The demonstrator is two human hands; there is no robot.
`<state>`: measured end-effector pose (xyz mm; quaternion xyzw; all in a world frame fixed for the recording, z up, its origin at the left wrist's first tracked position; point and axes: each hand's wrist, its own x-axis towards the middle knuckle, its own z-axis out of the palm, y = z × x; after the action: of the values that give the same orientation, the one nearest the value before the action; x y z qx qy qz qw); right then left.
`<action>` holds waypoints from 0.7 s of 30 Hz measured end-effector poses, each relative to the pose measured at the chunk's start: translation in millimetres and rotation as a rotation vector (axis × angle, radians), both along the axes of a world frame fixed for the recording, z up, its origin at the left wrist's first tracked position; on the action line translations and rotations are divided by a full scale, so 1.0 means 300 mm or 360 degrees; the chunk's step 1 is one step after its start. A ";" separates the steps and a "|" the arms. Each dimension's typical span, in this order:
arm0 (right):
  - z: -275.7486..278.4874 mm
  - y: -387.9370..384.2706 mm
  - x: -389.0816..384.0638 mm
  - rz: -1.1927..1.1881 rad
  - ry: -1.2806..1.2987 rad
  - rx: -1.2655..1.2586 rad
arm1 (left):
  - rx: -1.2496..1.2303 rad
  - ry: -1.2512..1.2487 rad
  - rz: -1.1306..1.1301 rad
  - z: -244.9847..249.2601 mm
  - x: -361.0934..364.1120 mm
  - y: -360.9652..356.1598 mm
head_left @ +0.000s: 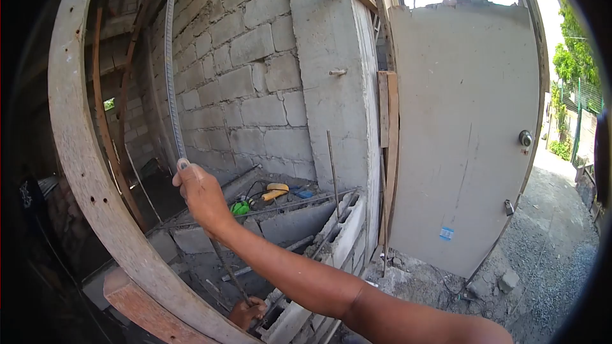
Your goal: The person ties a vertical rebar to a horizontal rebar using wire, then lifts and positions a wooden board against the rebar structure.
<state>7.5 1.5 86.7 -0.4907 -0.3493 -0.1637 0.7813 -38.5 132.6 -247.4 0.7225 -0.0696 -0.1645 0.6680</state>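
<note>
Far left: dark, unlit interior with rough timber props [102, 121] standing against the masonry.
Timber plank [83, 153]: a weathered board with nail holes, running from the upper left of the frame down to the bottom centre (the lens bends it into an arc).
Steel rod [169, 57]: ribbed, rising from the middle left up out of the top edge. It passes through the upper fist and carries on down to the lower one.
Right hand [201, 194]: middle left, arm reaching in from the lower right. Its grip is clenched around the steel rod, and a short stub shows above the fingers.
Left hand [245, 312]: bottom centre, partly behind the plank's edge. Its grip is curled shut on the low end of the steel rod.
Block wall [255, 76]: bare grey concrete blocks with rough mortar joints, filling the upper centre.
Floor [210, 261]: dusty concrete below the wall, littered with rubble. A green item [240, 207] and a yellow one [276, 191] lie on it near the wall's foot.
Hollow blocks [344, 229]: laid in a low course, lower centre, with thin bars standing up from them.
Column [331, 57]: plastered concrete, just right of the wall.
Door [465, 134]: grey, scuffed, with a round knob [524, 138], right of centre.
Ground [548, 242]: sunlit gravel at the lower right, with green trees [574, 57] above it.
</note>
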 end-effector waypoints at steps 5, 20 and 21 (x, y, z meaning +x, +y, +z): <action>-0.014 -0.032 0.014 0.0056 -0.0066 -0.0026 | -0.0189 -0.0034 0.0007 0.010 -0.031 -0.016; -0.170 -0.110 0.088 0.0853 0.0153 -0.0477 | -0.0080 -0.0190 -0.0089 0.046 -0.051 0.003; -0.188 -0.089 0.088 0.0868 0.0160 -0.0480 | 0.0006 -0.0243 -0.0111 0.053 -0.051 -0.001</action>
<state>33.8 -25.3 30.4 -0.4968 -0.4494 0.1301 0.7310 -53.7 132.2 -231.4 0.7313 -0.1451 -0.1324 0.6532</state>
